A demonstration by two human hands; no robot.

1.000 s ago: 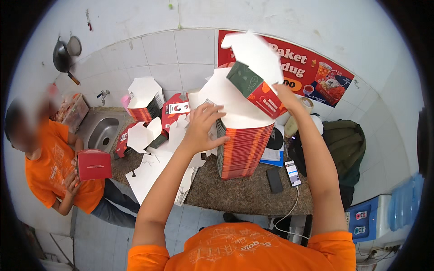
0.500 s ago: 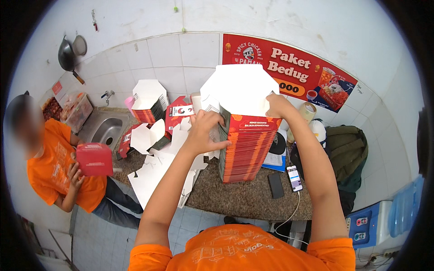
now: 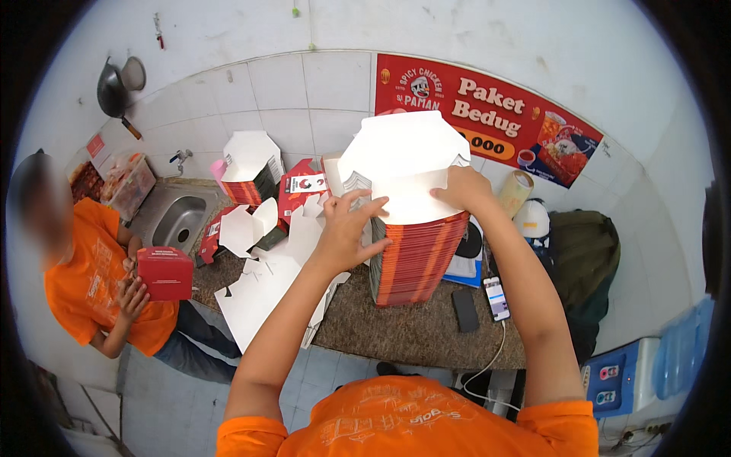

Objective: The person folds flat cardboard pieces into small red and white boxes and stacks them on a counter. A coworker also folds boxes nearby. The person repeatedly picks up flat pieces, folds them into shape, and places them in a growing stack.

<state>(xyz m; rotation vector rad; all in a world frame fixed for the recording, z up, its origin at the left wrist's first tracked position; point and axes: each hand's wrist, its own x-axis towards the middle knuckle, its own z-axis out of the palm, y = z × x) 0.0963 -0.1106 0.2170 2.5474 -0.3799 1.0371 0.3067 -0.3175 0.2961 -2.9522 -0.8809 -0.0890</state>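
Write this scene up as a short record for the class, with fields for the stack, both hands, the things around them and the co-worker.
Stack: nested red-and-orange boxes, white inside, on a speckled brown counter
Left hand: fingers spread at its upper left edge
Right hand: at its upper right, against a white flap
Right side: phone, dark flat rectangle
Left side: white card pieces
Co-worker: holding a red box

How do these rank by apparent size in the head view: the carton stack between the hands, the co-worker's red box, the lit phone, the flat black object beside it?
1. Carton stack, clearly
2. Red box
3. Lit phone and flat black object: too alike to rank
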